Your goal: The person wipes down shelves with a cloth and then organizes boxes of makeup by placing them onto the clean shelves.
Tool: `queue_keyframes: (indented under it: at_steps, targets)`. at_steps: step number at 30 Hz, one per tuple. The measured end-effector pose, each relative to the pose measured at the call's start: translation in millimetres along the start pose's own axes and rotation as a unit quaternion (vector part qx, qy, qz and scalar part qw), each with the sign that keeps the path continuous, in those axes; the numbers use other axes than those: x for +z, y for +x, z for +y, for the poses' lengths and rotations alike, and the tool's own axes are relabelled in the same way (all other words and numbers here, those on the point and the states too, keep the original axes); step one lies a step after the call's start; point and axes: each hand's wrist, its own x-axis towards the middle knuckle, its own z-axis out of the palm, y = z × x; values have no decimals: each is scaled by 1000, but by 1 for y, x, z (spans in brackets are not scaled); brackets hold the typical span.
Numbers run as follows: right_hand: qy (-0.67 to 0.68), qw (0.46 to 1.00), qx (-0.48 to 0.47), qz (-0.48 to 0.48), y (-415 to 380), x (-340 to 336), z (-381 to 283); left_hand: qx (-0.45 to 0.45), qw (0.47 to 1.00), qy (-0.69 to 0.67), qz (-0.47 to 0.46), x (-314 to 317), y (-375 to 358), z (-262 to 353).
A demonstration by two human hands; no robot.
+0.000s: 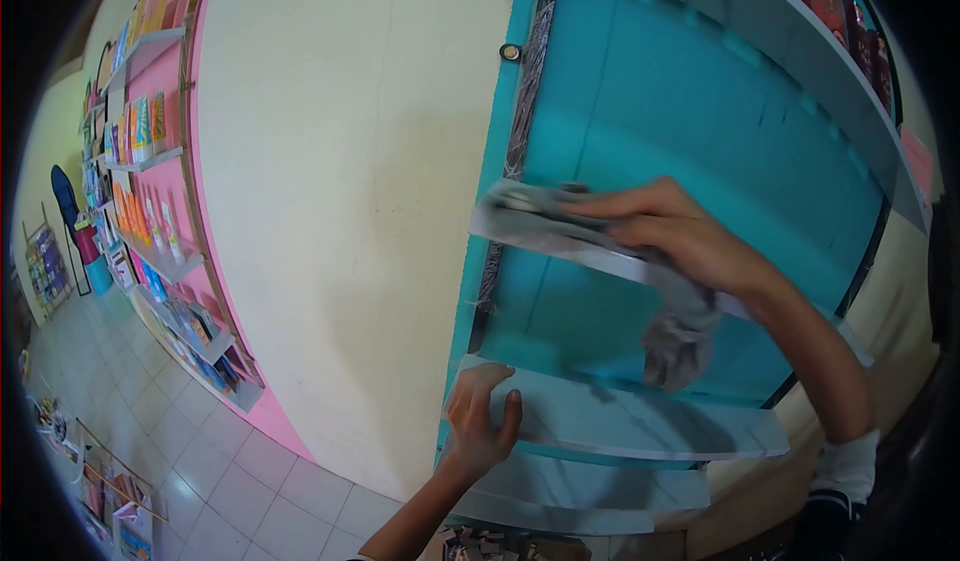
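Note:
My right hand [665,223] presses a grey cloth [685,331] onto the left part of a white marble-patterned shelf [590,251]. One end of the cloth hangs down over the shelf's front edge, and the rest is bunched under my fingers. Lower down, my left hand [482,416] rests at the left end of another marbled shelf [640,416], its fingers bent and the thumb apart, with nothing held. Both shelves stick out from a turquoise panel [690,131] with dark uprights.
A further white shelf [610,486] sits below. Overhead, a curved-looking shelf [800,51] carries dark red packages [822,1]. On the left, pink-backed shelves [165,261] hold tubes and bottles. Cream wall [340,161] stands between, above a tiled floor [240,461].

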Motion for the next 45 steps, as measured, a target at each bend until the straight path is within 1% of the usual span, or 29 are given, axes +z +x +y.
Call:
queue_keyframes:
  at_steps: [1,2,4,5,7,10,12,13,14,16,17,19,20,21,25,27,28,29,31,33,35,37,39,41,42,43,45]
  targets:
    - [4,1000,23,19,-19,-9,3,-1,1000,1,-3,-1,0,-1]
    - [0,995,84,55,-39,-20,10,-2,1000,-3,2,-1,0,-2]
    - [18,983,148,103,-66,-36,23,-8,1000,-10,6,-2,-2,0]
    - [15,983,149,102,-67,-38,24,-8,1000,-11,2,-2,-1,1]
    - [-133,958,229,111,-58,-29,7,-5,1000,-13,-3,-1,-1,2]
    - [-219,956,177,79,-16,7,-20,23,1000,15,7,3,-2,0]
    - [-228,966,110,49,20,27,-25,38,998,41,0,3,-3,0]
    - [-202,977,62,39,31,34,-24,38,998,42,0,4,-5,1]
    - [-201,977,60,40,29,33,-22,37,998,47,4,5,-5,1]
    - [-227,972,-61,18,22,32,-18,43,997,56,7,4,-3,0]
    - [-203,974,-99,29,9,27,-11,43,998,55,7,3,-3,1]
    - [-178,973,-138,42,-19,7,0,44,997,56,5,3,-1,-1]
    - [-174,984,-19,33,-33,-6,-5,43,998,50,9,4,-1,-1]
    - [-167,980,102,22,-40,-11,-11,39,998,44,13,5,-3,0]
    - [-182,976,118,0,-20,0,-16,27,999,45,8,6,-5,4]
    - [-194,980,-29,-45,-9,9,-14,3,999,45,4,6,-5,5]
    - [-172,983,-54,-19,-12,10,-6,11,999,47,8,7,-6,3]
    - [-172,984,-52,-16,-17,7,-4,12,999,45,5,7,-6,2]
    - [-41,994,-99,9,-33,-5,2,20,999,46,10,8,-7,1]
    - [17,997,18,68,-58,-24,-2,24,999,46,5,7,-7,1]
    - [-26,990,115,80,-74,-63,7,29,999,46,4,7,-6,2]
    - [-85,972,173,138,-70,-96,1,37,998,46,2,6,-6,2]
    - [-143,940,134,278,-48,-115,-12,33,998,48,-2,6,-6,2]
    - [-91,914,-23,395,-17,-111,-31,28,998,49,-8,7,-6,2]
    - [-128,868,-132,461,3,-105,-31,32,998,54,-8,6,-6,2]
    - [-162,806,-239,516,20,-95,-28,36,998,60,-9,6,-6,2]
    - [-198,819,-271,465,30,-56,-26,32,998,59,-18,5,-7,1]
